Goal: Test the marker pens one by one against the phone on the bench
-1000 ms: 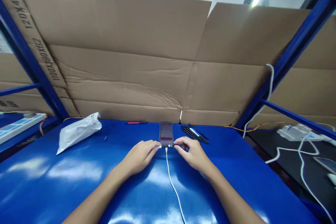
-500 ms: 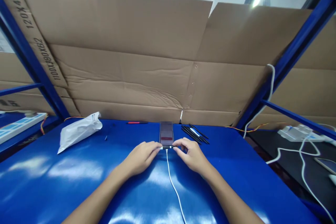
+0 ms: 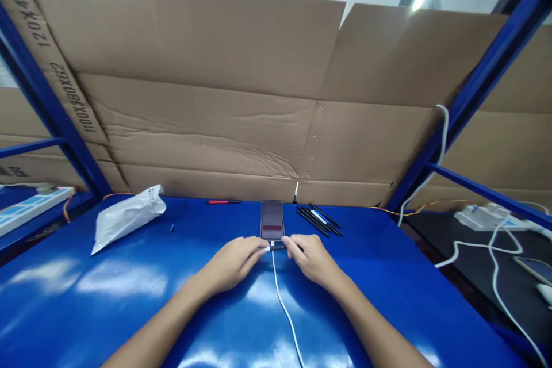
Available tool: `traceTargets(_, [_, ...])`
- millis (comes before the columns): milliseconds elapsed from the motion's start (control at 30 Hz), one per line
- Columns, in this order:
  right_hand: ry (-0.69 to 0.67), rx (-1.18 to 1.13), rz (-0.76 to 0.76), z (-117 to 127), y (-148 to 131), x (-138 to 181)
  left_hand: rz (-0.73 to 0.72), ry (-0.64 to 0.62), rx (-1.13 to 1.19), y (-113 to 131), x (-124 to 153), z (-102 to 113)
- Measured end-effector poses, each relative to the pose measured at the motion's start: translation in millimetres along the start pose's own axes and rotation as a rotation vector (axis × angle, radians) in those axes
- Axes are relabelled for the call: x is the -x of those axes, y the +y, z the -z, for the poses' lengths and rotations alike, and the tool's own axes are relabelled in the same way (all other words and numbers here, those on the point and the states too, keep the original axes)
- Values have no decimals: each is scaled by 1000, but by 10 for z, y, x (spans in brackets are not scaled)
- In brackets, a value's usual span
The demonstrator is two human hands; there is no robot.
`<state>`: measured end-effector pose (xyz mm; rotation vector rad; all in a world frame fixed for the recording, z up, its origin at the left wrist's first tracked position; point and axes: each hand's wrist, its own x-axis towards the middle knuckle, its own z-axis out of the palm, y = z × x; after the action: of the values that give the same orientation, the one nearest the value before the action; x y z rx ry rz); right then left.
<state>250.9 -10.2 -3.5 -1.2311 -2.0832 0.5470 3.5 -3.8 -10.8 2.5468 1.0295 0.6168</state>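
From the head view, the left hand [image 3: 230,264] and the right hand [image 3: 313,259] each hold a narrow pinch on one small black plug [image 3: 277,247]. Its long axis lies crosswise, just before the near edge of one phone [image 3: 272,219], which lies lengthwise on the blue bench [image 3: 215,227]. One white cable [image 3: 280,299] runs from the plug toward the person. Farther along lie a bundle of black sticks [image 3: 319,220], one red-marked pen [image 3: 223,202] and one white plastic bag [image 3: 127,221].

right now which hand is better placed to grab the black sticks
Probably the right hand: it lies on the same side of the phone as the sticks, close below them, while the left hand would have to cross the phone. It must first release the black piece.
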Motion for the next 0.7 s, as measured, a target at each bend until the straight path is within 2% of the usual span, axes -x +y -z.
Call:
traceTargets(233, [11, -94, 45, 100, -15, 11, 29, 36, 52, -4, -17, 17])
traceTargets(400, [-43, -66, 17, 55, -19, 16, -15, 10, 97, 3, -3, 28])
traceTargets(500, [-16, -136, 17, 64, -50, 18, -13, 28, 118, 7, -6, 29])
traceTargets(700, [-59, -176, -26, 37, -60, 20, -90, 66, 101, -35, 2, 28])
